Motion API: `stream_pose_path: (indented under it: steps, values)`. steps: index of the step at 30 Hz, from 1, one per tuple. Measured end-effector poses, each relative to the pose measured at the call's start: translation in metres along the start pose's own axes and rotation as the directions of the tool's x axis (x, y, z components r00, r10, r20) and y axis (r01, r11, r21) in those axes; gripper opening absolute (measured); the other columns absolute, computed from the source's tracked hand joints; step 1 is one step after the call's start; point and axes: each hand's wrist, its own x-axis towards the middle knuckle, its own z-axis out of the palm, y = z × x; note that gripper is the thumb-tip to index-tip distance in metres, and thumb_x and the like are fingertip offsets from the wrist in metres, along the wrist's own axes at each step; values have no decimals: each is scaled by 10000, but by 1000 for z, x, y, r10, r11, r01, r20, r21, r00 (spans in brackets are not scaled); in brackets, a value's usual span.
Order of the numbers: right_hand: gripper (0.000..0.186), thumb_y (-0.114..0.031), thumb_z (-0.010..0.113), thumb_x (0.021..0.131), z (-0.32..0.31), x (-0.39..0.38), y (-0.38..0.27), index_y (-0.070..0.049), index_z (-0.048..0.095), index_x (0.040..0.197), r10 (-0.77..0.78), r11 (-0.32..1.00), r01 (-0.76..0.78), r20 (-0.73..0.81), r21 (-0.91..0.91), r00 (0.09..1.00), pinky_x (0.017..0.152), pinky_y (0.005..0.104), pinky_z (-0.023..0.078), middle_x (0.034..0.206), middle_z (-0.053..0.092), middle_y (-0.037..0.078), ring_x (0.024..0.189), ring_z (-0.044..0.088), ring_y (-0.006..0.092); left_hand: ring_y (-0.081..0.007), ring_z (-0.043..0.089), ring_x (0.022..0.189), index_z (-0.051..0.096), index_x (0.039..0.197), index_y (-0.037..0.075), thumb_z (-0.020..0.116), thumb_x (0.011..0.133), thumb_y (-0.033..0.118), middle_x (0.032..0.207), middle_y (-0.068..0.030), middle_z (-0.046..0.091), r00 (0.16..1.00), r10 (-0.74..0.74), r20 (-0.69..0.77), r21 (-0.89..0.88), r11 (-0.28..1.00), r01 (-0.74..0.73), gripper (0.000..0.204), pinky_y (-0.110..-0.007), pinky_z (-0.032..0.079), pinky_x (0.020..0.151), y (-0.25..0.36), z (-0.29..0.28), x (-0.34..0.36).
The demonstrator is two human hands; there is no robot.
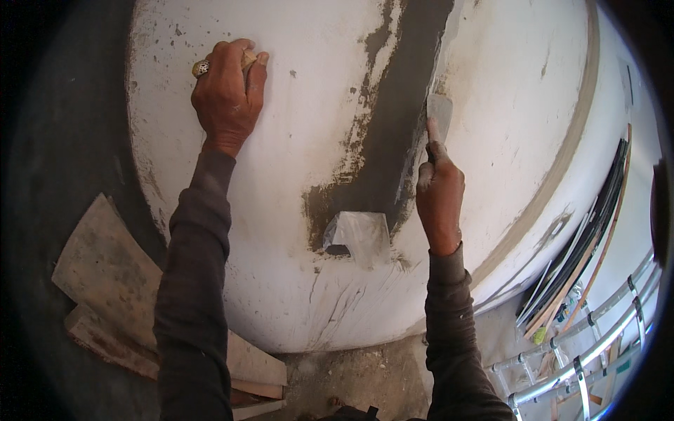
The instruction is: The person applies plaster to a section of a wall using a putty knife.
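Note:
At the upper right, my right hand [441, 193] is closed round a putty knife [440, 111], its index finger stretched along the blade. The blade lies against the white wall [288, 168], at the right edge of a dark grey filled strip [404, 105]. My left hand [228, 91] is up at the wall's left part, fingers curled, with a ring on one finger. A small tan piece shows between its thumb and fingers; what it belongs to is hidden. Below the strip, a piece of clear plastic [365, 235] hangs over a dark opening in the wall.
Worn boards [109, 263] lean at the lower left. A metal ladder [562, 379] lies at the lower right. Behind it, dark and wooden strips [607, 224] lean on a wall. A tan filled band [562, 165] runs along the right, above the dusty floor [358, 379].

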Motion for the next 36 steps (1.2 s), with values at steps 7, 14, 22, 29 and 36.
stream_pose_path:
  steps: [7, 14, 22, 29, 36]
  values:
    - [661, 35, 513, 815, -7, 19, -14, -124, 485, 1456, 69, 998, -69, 56, 13, 996, 686, 496, 501, 818, 643, 301, 733, 660, 428, -227, 677, 852, 614, 1085, 83, 672, 928, 226, 981, -63, 663, 1000, -1, 23, 37, 999, 0, 220, -357, 543, 723, -1, -2, -4]
    - [673, 35, 503, 825, -5, 5, -7, -161, 487, 1469, 79, 996, -81, 63, 32, 995, 677, 481, 498, 806, 661, 257, 694, 665, 386, -230, 676, 845, 614, 1091, 80, 683, 922, 234, 971, -66, 663, 1000, -6, -11, -21, 1000, 6, 239, -358, 538, 711, -1, 1, -2]
    - [696, 70, 419, 816, 1, 4, -9, -137, 475, 1478, 58, 997, -59, 31, 41, 998, 743, 359, 548, 1146, 649, 314, 836, 731, 338, -224, 669, 828, 614, 1085, 72, 664, 939, 229, 976, -69, 667, 1000, 17, -19, 14, 1000, -17, 221, -361, 538, 699, -2, -1, 2]
    - [688, 52, 418, 817, -8, 23, -11, -129, 471, 1478, 116, 993, -115, 115, -14, 987, 703, 339, 534, 1166, 642, 317, 625, 640, 271, -227, 674, 849, 618, 1082, 79, 657, 939, 228, 981, -76, 665, 1000, 26, -4, 25, 999, -26, 210, -362, 540, 722, -4, 2, -1]
    - [693, 62, 499, 809, -3, 21, -5, -131, 470, 1473, -50, 997, 51, -15, 61, 999, 688, 482, 507, 852, 660, 285, 710, 675, 397, -236, 672, 851, 614, 1074, 72, 661, 934, 216, 968, -73, 660, 1000, 9, -2, -10, 1000, -9, 206, -350, 537, 715, 0, 0, -1]
